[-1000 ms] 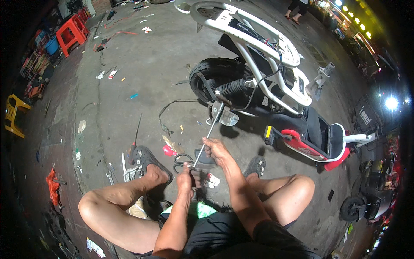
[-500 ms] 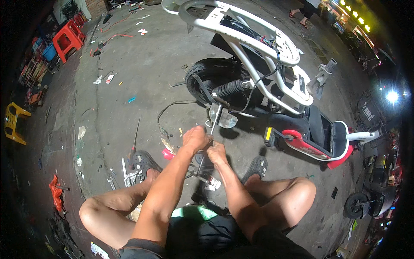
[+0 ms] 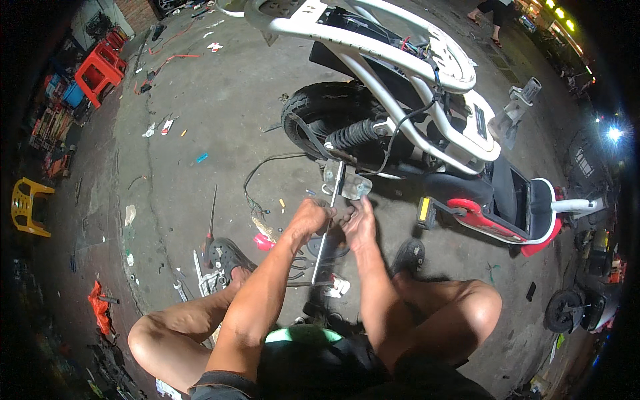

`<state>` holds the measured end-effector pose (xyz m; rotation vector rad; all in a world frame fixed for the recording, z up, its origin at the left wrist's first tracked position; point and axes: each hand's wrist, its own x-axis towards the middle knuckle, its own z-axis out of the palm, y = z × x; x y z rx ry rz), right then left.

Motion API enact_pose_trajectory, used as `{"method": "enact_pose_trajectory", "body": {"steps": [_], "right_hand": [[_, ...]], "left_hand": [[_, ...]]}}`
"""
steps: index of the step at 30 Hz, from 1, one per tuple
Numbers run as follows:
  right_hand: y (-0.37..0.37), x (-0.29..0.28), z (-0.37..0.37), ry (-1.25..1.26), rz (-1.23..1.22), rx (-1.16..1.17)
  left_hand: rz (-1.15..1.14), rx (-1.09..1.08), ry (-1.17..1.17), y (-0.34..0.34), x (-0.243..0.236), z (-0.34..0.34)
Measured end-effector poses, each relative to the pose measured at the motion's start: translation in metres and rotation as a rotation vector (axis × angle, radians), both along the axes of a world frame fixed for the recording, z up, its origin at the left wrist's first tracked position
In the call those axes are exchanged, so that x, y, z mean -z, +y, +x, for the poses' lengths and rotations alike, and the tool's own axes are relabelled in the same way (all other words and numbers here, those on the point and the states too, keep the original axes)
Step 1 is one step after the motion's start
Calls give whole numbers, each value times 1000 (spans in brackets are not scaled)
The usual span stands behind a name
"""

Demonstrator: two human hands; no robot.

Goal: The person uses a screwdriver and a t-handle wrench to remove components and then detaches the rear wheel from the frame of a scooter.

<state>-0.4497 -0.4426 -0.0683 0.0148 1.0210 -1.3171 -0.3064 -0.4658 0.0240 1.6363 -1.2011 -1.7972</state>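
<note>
My left hand (image 3: 312,217) is closed on a long silver rod (image 3: 322,250), which runs up to a metal bracket (image 3: 355,187) at the rear of a white-framed scooter (image 3: 320,27). My right hand (image 3: 358,225) is beside the rod, just below the bracket, its fingers apart and curved. Above the bracket are a black shock absorber (image 3: 353,137) and the rear tyre (image 3: 300,99). A black cable (image 3: 263,162) trails onto the floor. A long screwdriver (image 3: 212,213) and spanners (image 3: 179,290) lie by my left foot.
At left are red stools (image 3: 97,70), a yellow stool (image 3: 30,207) and piled clutter. Small litter and an orange item (image 3: 100,307) lie on the concrete floor. Another scooter (image 3: 573,307) is at right; a person in dark trousers (image 3: 493,23) walks at top right.
My left hand has moved up the rod from its lower part. My right hand has let go of the rod and opened beside it. The distant person has stepped along.
</note>
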Motion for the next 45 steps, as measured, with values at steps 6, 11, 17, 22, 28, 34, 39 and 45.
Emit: {"method": "enact_pose_trajectory", "body": {"steps": [6,11,17,22,28,34,39,45], "right_hand": [[-27,2,-11,203,14,-44],[-17,-1,-2,246,-43,7],[-13,-3,-1,151,-33,11],[-12,-4,-4,222,-53,-40],[-13,-2,-8,323,-47,-63],[-3,-2,-9,340,-78,-83],[27,7,7,274,-13,-75],[58,36,28,317,106,-253]], "left_hand": [[86,-15,-67,-3,8,-5],[114,-299,-39,6,17,-13],[-17,-402,-38,15,16,-14],[143,-357,144,13,15,-15],[35,-368,-57,15,26,-23],[-30,-340,-61,25,26,-8],[16,-332,-129,58,32,11],[74,-434,-41,103,80,31]]}}
